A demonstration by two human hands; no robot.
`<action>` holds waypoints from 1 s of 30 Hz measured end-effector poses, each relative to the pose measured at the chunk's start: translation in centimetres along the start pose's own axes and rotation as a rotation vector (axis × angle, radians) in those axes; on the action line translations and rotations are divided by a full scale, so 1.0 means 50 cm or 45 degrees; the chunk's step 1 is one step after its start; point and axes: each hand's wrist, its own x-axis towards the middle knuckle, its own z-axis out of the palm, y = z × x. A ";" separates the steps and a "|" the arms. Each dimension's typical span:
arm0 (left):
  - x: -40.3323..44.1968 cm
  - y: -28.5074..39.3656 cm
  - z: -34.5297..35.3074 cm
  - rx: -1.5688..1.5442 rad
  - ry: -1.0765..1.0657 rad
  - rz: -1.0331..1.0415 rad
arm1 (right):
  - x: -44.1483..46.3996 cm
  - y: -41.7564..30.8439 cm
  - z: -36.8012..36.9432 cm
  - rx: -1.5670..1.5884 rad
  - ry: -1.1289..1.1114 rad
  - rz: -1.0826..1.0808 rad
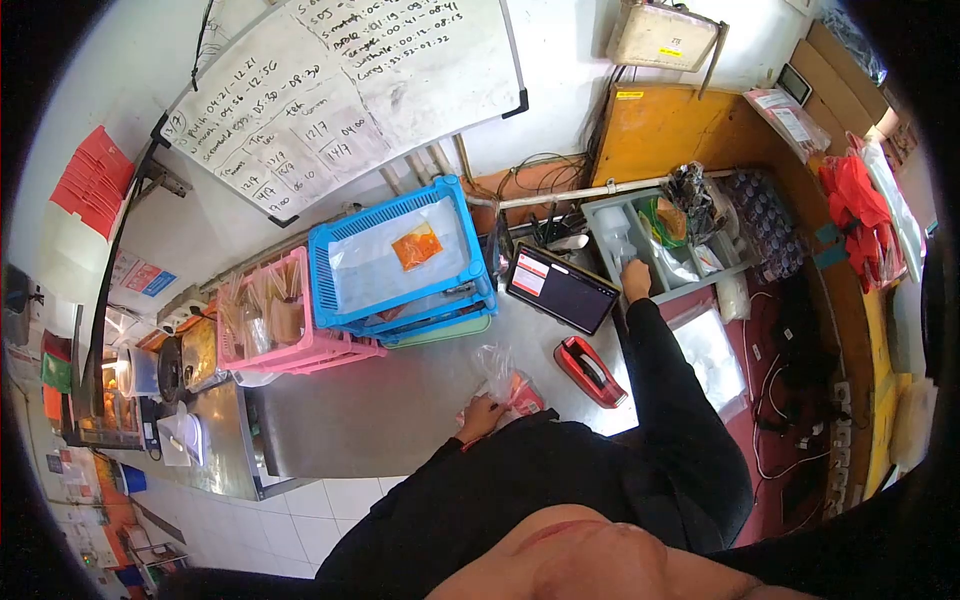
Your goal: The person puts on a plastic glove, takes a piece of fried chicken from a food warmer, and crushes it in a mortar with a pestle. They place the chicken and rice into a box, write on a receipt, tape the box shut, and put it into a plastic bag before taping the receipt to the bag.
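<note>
My left hand [482, 418] is closed on a clear plastic bag [495, 372] with red and white contents [522, 396], resting at the front of the steel table. My right hand [635, 280] reaches out to the grey divided tray [668, 292], its fingers curled at the front left compartment. Pale translucent items [612, 232] lie in that compartment; what the fingertips hold, if anything, is too small to make out. Between my two arms sits a red tape dispenser [590, 372]. A tablet [562, 288] leans behind it, left of the right hand.
Blue stacked baskets [322, 262] bear an orange packet [416, 246]. Pink baskets [300, 356] with filled bags stand to their left. The steel table [350, 420] ends at the left beside a tiled floor. Cables [765, 400] and clear plastic sheets [708, 355] lie right of my right arm.
</note>
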 end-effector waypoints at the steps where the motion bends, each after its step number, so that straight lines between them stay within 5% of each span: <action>1: 0.004 -0.005 0.002 -0.003 -0.026 -0.026 | -0.001 0.000 -0.001 -0.003 0.001 0.000; 30: 0.002 0.009 -0.002 0.056 -0.031 -0.048 | 0.009 0.020 0.020 0.133 -0.062 -0.189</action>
